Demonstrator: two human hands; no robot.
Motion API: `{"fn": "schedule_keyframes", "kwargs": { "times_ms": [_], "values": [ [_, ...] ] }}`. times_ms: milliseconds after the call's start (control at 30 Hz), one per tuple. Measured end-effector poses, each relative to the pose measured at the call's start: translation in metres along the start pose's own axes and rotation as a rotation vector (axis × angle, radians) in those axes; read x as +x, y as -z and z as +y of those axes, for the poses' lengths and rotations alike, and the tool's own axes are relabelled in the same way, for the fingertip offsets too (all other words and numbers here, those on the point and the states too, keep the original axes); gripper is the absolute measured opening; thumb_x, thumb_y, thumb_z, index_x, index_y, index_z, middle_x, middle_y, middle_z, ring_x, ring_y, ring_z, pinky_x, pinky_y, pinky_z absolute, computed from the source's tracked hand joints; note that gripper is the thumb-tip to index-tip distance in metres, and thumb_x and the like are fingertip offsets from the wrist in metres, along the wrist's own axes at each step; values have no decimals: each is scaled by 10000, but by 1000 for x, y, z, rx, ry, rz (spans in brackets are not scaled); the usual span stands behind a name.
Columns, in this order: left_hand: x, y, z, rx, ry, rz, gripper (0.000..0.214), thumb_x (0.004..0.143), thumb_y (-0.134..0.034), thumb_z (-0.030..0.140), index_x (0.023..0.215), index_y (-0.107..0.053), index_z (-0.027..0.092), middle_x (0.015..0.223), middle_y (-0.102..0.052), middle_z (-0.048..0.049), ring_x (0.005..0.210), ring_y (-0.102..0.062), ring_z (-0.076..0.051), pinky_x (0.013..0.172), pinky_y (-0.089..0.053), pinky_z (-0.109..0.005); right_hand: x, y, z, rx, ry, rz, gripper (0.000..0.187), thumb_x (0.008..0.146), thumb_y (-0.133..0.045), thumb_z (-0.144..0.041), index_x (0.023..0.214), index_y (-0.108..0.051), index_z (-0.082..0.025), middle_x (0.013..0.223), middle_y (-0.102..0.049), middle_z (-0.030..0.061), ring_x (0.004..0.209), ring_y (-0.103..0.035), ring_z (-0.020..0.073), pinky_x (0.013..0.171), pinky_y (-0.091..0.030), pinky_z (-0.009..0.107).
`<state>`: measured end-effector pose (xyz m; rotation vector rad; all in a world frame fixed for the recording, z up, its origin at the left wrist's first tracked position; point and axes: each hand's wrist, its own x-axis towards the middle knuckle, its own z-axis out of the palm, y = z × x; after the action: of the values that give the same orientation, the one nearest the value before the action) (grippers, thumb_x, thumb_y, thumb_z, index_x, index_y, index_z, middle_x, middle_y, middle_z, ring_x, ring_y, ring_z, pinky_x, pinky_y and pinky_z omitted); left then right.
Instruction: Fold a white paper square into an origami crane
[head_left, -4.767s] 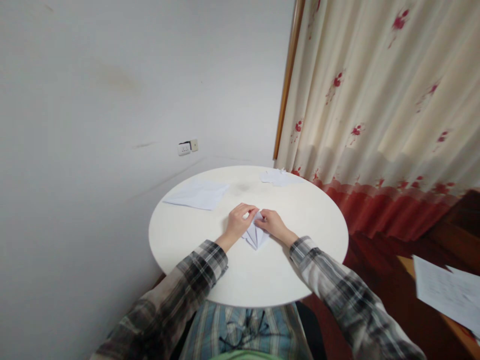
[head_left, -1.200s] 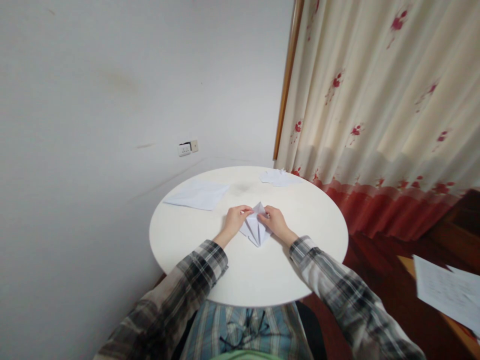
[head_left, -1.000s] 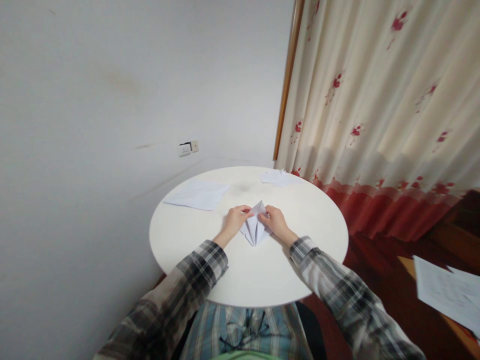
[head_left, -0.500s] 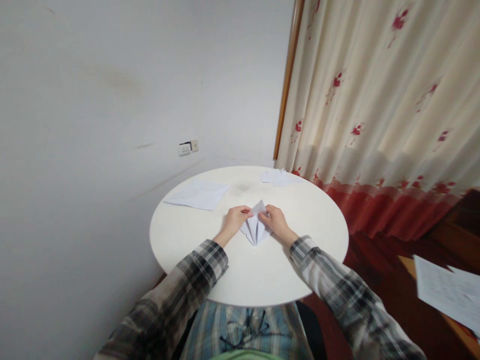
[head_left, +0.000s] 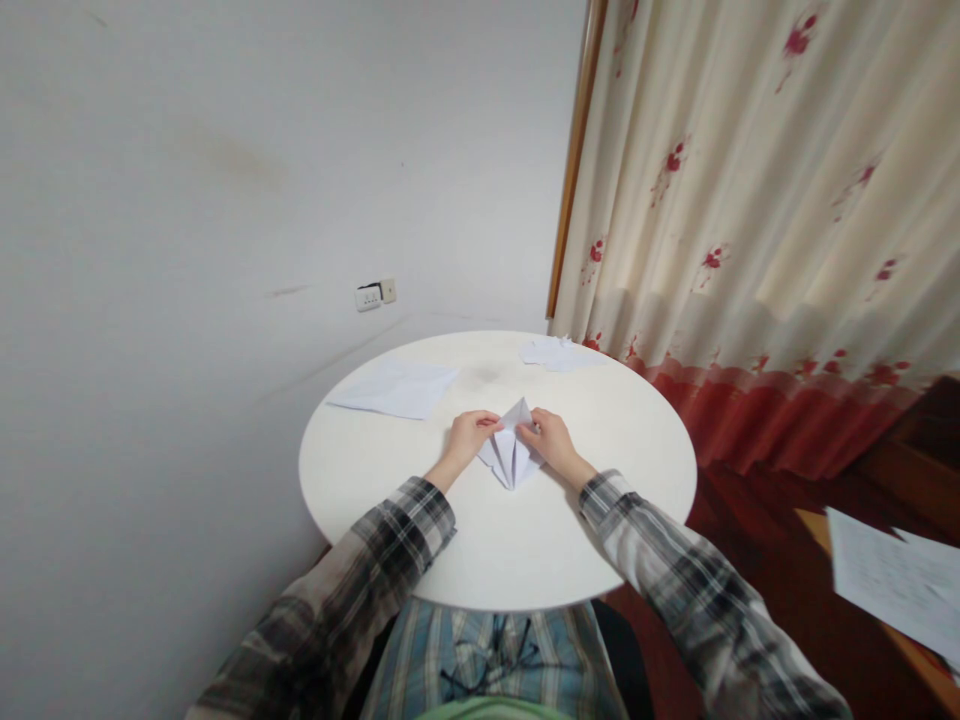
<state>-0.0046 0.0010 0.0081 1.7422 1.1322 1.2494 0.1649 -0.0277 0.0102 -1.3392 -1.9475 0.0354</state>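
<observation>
A folded white sheet of paper [head_left: 512, 462] lies near the middle of the round white table [head_left: 375, 475], its top corner raised and pointing away from me. My left hand [head_left: 472, 435] pinches its left edge between thumb and fingers. On the opposite side, my right hand [head_left: 551, 437] grips the upper right edge, thumb on top. Creased flaps meet at a narrow point toward me, with a dark gap along the centre. The fingers partly hide the paper's side edges.
White paper sheets [head_left: 397, 388] rest at the table's back left. Torn or crumpled paper pieces [head_left: 551, 353] lie at the back right. A wall socket [head_left: 367, 298] is beyond the table, a flowered curtain [head_left: 720, 220] to the right. Written pages [head_left: 892, 580] sit on a lower wooden surface.
Both hands keep their hold on the folded paper. My left hand has shifted very slightly left, and the raised corner looks a little wider; otherwise little differs.
</observation>
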Motion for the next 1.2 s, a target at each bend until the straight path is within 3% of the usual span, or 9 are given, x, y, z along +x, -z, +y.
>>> {"fn": "schedule_keyframes", "kwargs": {
  "times_ms": [400, 667, 767, 933, 1067, 1200],
  "values": [
    [2, -1, -4, 21, 38, -10, 76, 622, -645, 175, 684, -669, 138, 705, -690, -40, 662, -624, -159, 637, -482, -252, 0, 0, -1, 28, -38, -39, 138, 738, -591, -244, 660, -542, -141, 669, -527, -3, 637, -451, 107, 601, -308, 207],
    [5, -5, -14, 29, 20, -56, 97, 643, -604, 86, 711, -651, 137, 716, -673, -31, 671, -610, -140, 675, -484, -256, -1, 2, -3, -91, -79, -93, 163, 750, -576, -287, 705, -582, -131, 703, -572, 25, 647, -467, 115, 604, -300, 212],
    [2, -5, -12, 114, -46, -92, 193, 620, -624, 63, 794, -630, 144, 752, -653, -24, 679, -591, -131, 679, -479, -258, -1, 2, -3, -151, -127, -120, 183, 743, -572, -306, 734, -602, -126, 712, -592, 38, 643, -477, 122, 586, -288, 220],
    [-4, 0, -5, 329, -265, -3, 263, 581, -690, 112, 815, -578, 155, 802, -586, -12, 712, -543, -130, 675, -458, -263, 0, 2, -2, -205, -227, -166, 191, 732, -572, -302, 774, -631, -125, 747, -627, 59, 662, -512, 134, 571, -282, 227],
    [-8, -3, 0, 328, -355, -210, 79, 692, -610, 136, 769, -603, 152, 778, -603, -16, 743, -556, -133, 718, -446, -263, 2, 3, -3, -201, -261, -181, 216, 738, -570, -310, 825, -639, -124, 796, -646, 74, 706, -539, 148, 585, -301, 227],
    [-10, -7, 1, 268, -375, -368, 90, 760, -556, 166, 784, -641, 147, 815, -634, -38, 786, -572, -137, 758, -439, -259, 2, 2, -2, -177, -267, -204, 231, 741, -570, -309, 860, -638, -123, 832, -651, 85, 740, -554, 159, 603, -323, 226]
  ]
}}
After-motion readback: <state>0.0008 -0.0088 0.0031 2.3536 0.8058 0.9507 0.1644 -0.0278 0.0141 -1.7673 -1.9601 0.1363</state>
